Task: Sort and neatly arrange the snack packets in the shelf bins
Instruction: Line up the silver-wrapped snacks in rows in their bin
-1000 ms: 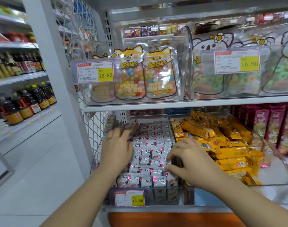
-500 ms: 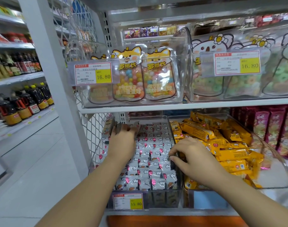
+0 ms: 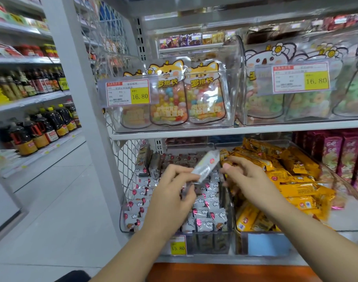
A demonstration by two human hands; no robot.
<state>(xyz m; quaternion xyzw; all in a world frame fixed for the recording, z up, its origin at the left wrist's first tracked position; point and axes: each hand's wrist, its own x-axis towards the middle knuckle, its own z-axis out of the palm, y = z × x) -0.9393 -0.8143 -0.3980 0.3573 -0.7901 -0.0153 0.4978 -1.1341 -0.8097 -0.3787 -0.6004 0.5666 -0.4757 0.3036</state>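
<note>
While left hand [image 3: 174,190] pinches the packet [image 3: 205,164] by its near end, right hand [image 3: 247,178] hangs just beside, fingers loosely curled, holding nothing. Packet held above left bin [image 3: 123,212]; long axis tilts up, far and right. Likely light, crinkly, slippery; grip at sealed ends.

The person's left hand [image 3: 172,192] is pinching a silver snack packet [image 3: 204,167] by its lower end, holding it tilted above the clear bin [image 3: 211,242] where rows of matching silver packets [image 3: 204,202] are lying. The right hand [image 3: 249,180] is hovering with curled fingers just beside the packet's upper end; contact cannot be told. Yellow packets [image 3: 292,190] are lying heaped in the neighbouring bin [image 3: 347,200].
</note>
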